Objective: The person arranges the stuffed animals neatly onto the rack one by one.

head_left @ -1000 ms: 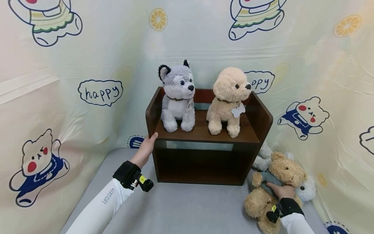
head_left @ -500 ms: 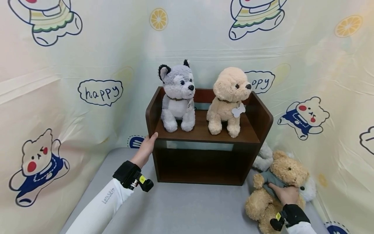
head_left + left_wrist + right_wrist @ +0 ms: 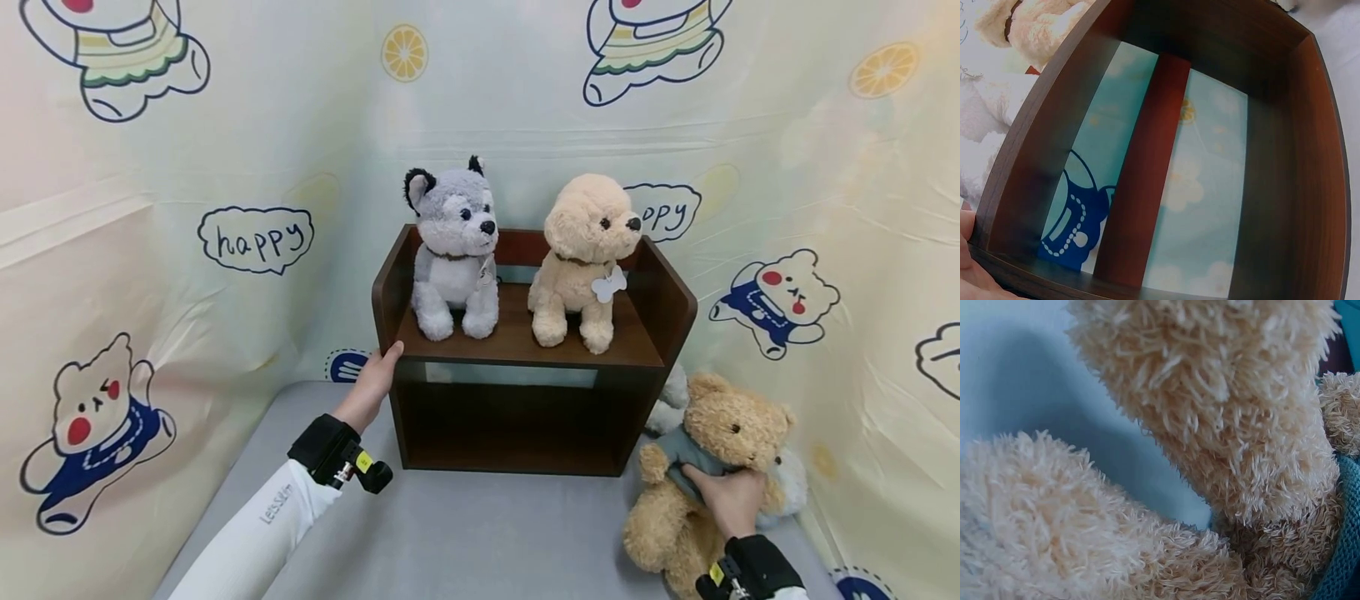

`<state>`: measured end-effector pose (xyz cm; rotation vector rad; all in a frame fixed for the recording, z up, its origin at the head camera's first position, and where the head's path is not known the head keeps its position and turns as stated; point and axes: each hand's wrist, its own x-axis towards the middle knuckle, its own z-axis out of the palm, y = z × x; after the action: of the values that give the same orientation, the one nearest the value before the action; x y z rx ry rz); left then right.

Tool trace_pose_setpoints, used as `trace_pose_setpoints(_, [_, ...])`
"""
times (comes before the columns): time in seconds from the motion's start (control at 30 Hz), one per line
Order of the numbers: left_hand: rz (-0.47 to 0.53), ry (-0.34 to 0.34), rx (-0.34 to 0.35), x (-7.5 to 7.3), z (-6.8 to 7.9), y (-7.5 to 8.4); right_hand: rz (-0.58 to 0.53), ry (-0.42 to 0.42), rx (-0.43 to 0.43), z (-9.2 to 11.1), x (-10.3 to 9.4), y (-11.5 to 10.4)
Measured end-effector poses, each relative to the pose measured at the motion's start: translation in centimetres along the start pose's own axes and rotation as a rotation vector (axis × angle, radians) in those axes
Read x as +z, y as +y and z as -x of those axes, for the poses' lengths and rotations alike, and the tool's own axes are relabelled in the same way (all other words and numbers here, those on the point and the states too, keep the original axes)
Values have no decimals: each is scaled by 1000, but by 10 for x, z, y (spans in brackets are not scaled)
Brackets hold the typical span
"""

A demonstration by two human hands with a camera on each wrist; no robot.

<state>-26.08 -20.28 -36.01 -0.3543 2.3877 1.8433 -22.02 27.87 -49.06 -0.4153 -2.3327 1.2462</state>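
At the left side of a dark brown wooden shelf (image 3: 525, 354), my left hand (image 3: 372, 385) grips the side panel, thumb at the edge of the upper board. My right hand (image 3: 731, 497) holds a tan teddy bear (image 3: 731, 417) in a blue-grey knitted top (image 3: 693, 462) by its body, at the shelf's right. In the right wrist view the bear's curly legs (image 3: 1229, 412) fill most of the picture. A grey husky plush (image 3: 455, 250) and a cream puppy plush (image 3: 588, 262) with a bone-shaped tag sit on the upper board.
White and grey plush (image 3: 791, 483) shows behind the bear, partly hidden by it. The shelf stands on a grey surface (image 3: 480, 533). A printed curtain (image 3: 300, 125) hangs behind and along both sides.
The teddy bear has shifted up slightly and turned more upright in my right hand, which has moved a little right. My left hand and the shelf hold still.
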Motion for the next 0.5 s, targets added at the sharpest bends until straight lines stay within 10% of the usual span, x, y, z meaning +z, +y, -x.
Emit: trace_pose_setpoints(0.5, [15,-13,15,0,0,-1,-58,135,-184,-3,28,38])
